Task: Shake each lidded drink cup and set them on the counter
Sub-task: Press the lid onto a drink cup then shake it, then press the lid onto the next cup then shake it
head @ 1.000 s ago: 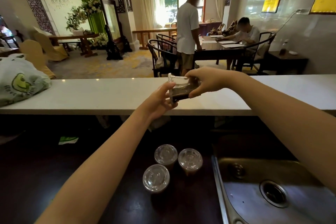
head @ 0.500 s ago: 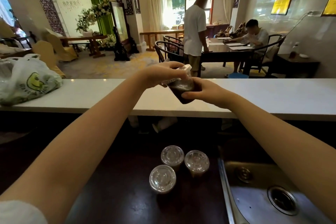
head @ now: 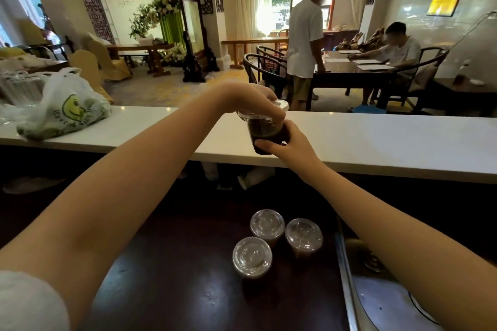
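Observation:
A clear lidded cup of dark drink is held upright between both hands, over the front part of the white counter. My left hand grips it from above, fingers spread over the lid. My right hand holds the cup's base and side from below. Whether the base touches the counter cannot be told. Three more lidded cups stand close together on the dark lower worktop: one at the back, one to the right, one in front.
A white plastic bag with a smiley print lies on the counter's left end. A steel sink fills the lower right. Beyond the counter, a person stands and another sits at a dark table.
The cup went from lying on its side to upright. My left hand moved from below the cup to on top of its lid, and my right hand dropped to the base.

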Demonstrator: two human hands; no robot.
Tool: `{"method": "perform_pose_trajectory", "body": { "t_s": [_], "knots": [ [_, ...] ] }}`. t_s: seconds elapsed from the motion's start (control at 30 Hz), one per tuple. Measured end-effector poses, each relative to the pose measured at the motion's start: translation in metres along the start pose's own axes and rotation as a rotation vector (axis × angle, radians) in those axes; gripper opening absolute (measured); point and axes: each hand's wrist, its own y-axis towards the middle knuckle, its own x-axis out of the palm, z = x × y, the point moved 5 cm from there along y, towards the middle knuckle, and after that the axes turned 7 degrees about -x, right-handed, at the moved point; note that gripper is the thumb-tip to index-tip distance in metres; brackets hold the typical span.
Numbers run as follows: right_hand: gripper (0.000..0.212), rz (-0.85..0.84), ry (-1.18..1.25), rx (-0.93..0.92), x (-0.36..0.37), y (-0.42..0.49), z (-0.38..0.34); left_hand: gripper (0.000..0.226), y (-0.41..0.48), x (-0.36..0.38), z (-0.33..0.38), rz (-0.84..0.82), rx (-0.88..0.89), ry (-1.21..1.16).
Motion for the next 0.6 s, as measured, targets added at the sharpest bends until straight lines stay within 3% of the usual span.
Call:
{"method": "perform_pose_trajectory", "body": {
  "t_s": [0.33,0.6],
  "knots": [
    [0.078,-0.441,-0.006,0.121,0.049,-0.033,0.047,0.075,0.000,0.049,-0.078,0.053,-0.023,0.031],
    [0.099,-1.007,-0.521,0.018,0.097,-0.111,0.110,0.085,0.000,0.133,-0.177,0.093,-0.199,0.057]
  ]
}}
